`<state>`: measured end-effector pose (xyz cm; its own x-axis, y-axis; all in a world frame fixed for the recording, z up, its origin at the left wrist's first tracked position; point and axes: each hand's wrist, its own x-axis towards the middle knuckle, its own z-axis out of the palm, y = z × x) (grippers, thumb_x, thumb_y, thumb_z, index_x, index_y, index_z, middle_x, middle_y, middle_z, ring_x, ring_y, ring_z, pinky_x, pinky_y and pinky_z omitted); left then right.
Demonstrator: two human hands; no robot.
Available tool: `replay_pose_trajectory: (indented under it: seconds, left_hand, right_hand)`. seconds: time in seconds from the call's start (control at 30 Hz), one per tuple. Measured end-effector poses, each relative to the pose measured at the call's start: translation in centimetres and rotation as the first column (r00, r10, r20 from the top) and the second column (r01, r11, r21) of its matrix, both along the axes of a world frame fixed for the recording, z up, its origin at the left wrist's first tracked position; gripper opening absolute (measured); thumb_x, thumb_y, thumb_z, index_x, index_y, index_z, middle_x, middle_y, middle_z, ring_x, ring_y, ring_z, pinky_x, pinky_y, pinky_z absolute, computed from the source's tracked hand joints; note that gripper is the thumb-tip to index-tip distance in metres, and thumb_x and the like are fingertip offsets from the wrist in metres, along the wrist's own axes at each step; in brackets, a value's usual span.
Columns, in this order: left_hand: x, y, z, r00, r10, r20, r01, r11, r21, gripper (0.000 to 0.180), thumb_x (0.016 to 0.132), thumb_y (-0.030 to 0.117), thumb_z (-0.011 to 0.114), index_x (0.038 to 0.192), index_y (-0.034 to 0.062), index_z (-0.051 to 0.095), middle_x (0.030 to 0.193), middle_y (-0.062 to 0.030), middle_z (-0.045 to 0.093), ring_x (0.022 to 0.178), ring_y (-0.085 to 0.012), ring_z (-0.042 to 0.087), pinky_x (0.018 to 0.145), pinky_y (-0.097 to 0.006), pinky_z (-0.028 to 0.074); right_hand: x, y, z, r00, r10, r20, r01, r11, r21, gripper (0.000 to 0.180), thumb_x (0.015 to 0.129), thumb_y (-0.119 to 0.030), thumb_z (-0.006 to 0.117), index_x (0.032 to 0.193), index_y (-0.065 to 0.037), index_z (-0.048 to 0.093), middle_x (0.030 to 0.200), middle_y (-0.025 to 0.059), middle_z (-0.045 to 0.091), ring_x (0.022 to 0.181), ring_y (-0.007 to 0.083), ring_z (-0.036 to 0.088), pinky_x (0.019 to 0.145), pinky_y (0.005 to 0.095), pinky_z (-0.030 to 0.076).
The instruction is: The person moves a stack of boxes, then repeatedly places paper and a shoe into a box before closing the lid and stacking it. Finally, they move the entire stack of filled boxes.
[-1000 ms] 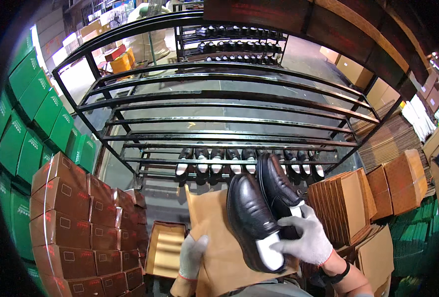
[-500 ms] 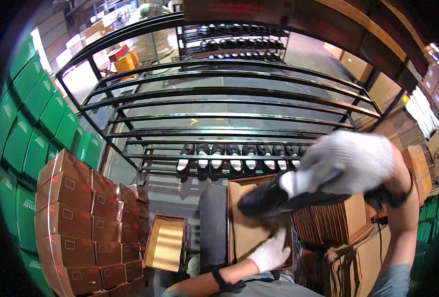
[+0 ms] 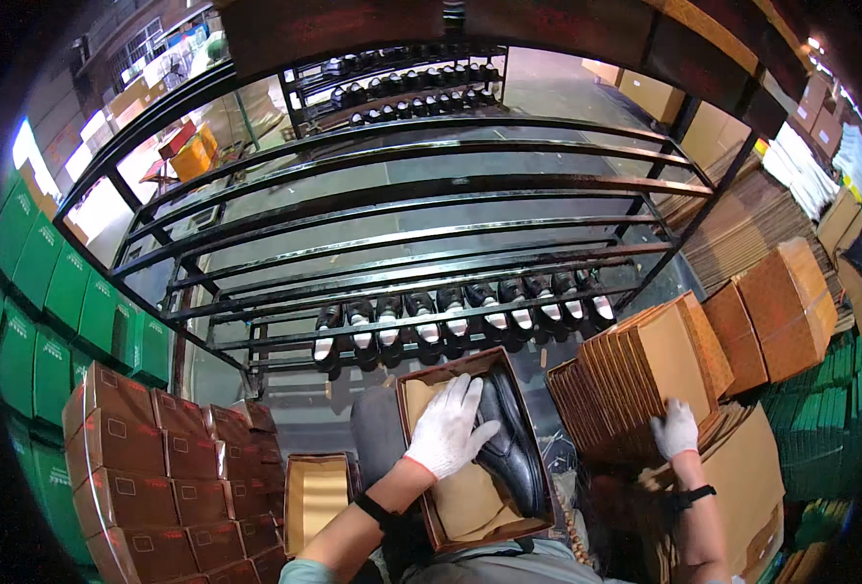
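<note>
A black leather shoe (image 3: 512, 450) lies along the right side of an open brown shoebox (image 3: 427, 516) in front of me. Tan wrapping paper (image 3: 470, 501) lines the box. My left hand (image 3: 450, 428), in a white knit glove, rests inside it with fingers stretched over the paper and the thumb against the shoe. Off to the right, my gloved right hand (image 3: 677, 428) is at the stacked tan paper sheets (image 3: 747, 453), its thumb and fingers apart. Close beside that hand stands a row of brown folded cardboard pieces (image 3: 601, 399).
Ahead stands a black metal rack (image 3: 421, 229), with a row of black shoes (image 3: 421, 316) on its lowest level. Brown shoeboxes (image 3: 125, 443) and green boxes (image 3: 37, 341) are stacked at left. A smaller open box (image 3: 316, 501) sits left of the grey padded surface (image 3: 377, 438).
The dark shoe my right hand held now lies in the box. That hand has moved right to the paper stack. My left hand has moved up onto the paper. The view has shifted.
</note>
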<state>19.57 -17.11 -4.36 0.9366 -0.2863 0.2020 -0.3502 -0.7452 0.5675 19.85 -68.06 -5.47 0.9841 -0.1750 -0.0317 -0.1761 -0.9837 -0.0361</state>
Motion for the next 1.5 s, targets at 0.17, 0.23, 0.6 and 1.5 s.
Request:
replay_pose_trajectory:
  seconds: [0.17,0.23,0.6,1.5]
  left_hand:
    - [-1.6,-1.7,2.3,0.998,0.03,0.057,-0.028,0.999,-0.031,0.067,0.099,0.028,0.08,0.152,-0.0043,0.054,0.163,-0.0356,0.047,0.151,-0.0529,0.047,0.127,-0.056,0.041]
    - [-4.3,-1.3,3.3,0.985,0.131,0.108,-0.113,0.981,-0.159,0.061,0.099,0.025,0.08,0.149,-0.0014,0.059,0.165,-0.036,0.045,0.153,-0.0531,0.046,0.128,-0.054,0.04]
    - [-19.9,0.2,2.8,0.601,-0.041,-0.798,-0.647,0.561,-0.516,0.112,0.106,0.028,0.072,0.176,-0.0033,-0.01,0.178,-0.0254,0.032,0.166,-0.0302,0.032,0.132,-0.042,0.029]
    - [-3.5,0.9,-1.8,0.967,-0.031,-0.255,-0.245,0.187,-0.951,0.077,0.097,0.025,0.084,0.162,0.003,0.048,0.154,-0.019,0.064,0.14,-0.0351,0.061,0.117,-0.049,0.05]
  right_hand:
    - [-3.9,-5.6,-2.9,0.996,-0.089,0.018,0.071,0.884,0.462,0.024,0.091,-0.014,0.081,0.106,0.002,0.069,0.098,0.0208,0.074,0.095,0.0368,0.073,0.089,0.0464,0.058]
    - [-4.0,-5.1,-2.2,0.98,-0.197,0.015,0.141,0.751,0.645,0.021,0.09,-0.012,0.081,0.101,0.002,0.07,0.091,0.0151,0.073,0.087,0.0286,0.07,0.084,0.0415,0.057]
    - [-7.2,8.7,13.4,0.95,-0.266,-0.162,-0.02,-0.572,0.82,0.076,0.116,-0.066,0.043,0.169,-0.012,0.046,0.166,0.0105,0.057,0.144,0.0345,0.062,0.122,0.0528,0.051]
    - [2.3,23.7,0.9,0.891,0.181,0.417,-0.427,0.019,0.904,0.075,0.102,-0.025,0.077,0.166,-0.006,0.041,0.158,0.0151,0.054,0.144,0.0261,0.051,0.12,0.0432,0.045]
